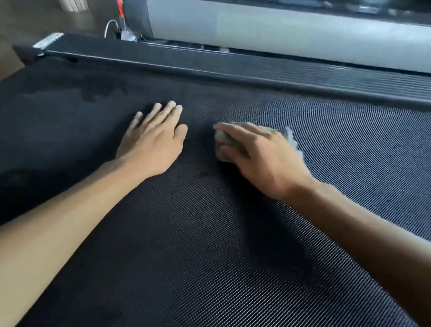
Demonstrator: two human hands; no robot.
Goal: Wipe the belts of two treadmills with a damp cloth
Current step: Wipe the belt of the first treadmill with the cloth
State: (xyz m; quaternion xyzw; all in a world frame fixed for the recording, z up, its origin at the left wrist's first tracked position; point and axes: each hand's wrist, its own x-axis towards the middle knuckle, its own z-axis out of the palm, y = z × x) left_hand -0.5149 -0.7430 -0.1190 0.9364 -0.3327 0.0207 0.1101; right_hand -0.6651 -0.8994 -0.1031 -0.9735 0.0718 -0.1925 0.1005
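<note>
**Cloth mid-belt, unwiped stretch to the right**

Right hand [260,157] grips the bunched cloth [222,139], pressing it on the belt [200,242]. Left hand [152,140] lies flat, fingers straight, holding nothing, just left of the cloth. Belt's long axis runs left-right across the view. Darker, wet-looking patch [96,93] sits left and lighter weave lies right, so next strokes prob. go rightward w/ the right hand.

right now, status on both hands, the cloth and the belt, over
Left hand flat on the belt, holding nothing. Right hand holds the cloth bunched against the belt. Belt looks darker, maybe damp, toward the left. Nothing else on the belt.
</note>
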